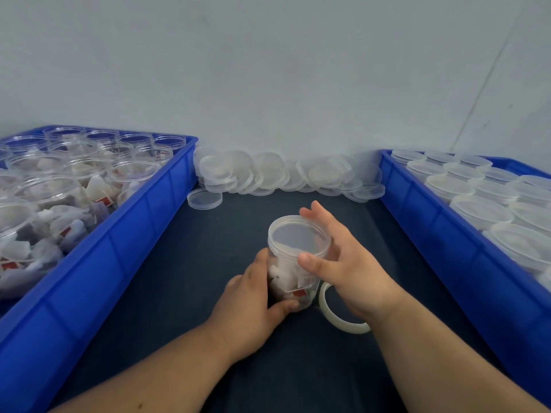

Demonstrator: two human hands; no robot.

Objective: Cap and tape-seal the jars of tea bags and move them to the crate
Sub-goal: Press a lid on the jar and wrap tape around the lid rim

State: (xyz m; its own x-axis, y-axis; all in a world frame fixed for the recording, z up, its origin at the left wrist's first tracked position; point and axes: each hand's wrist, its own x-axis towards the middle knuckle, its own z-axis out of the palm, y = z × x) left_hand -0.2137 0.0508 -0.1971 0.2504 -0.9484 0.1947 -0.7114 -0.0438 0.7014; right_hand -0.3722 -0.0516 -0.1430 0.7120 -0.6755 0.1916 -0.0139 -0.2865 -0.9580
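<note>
Two hands: both are holding one jar [293,281].
Left hand [250,302]: fingers are curling round the jar's lower body, gripping it.
Right hand [348,263]: thumb and curved fingers are clasping the lid [298,235] on the jar's mouth.
Tape roll [346,327]: lying flat just right of the jar.
Jar: standing upright on the dark table [185,293], long axis vertical, mouth pointing up.
Loose lids [286,174]: lying heaped behind the jar.
Crates: left crate [98,263] is holding uncapped jars, right crate [447,234] capped ones.

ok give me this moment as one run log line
step: capping | left hand: grips jar | right hand: grips lid on jar | tape roll: beside jar
</note>
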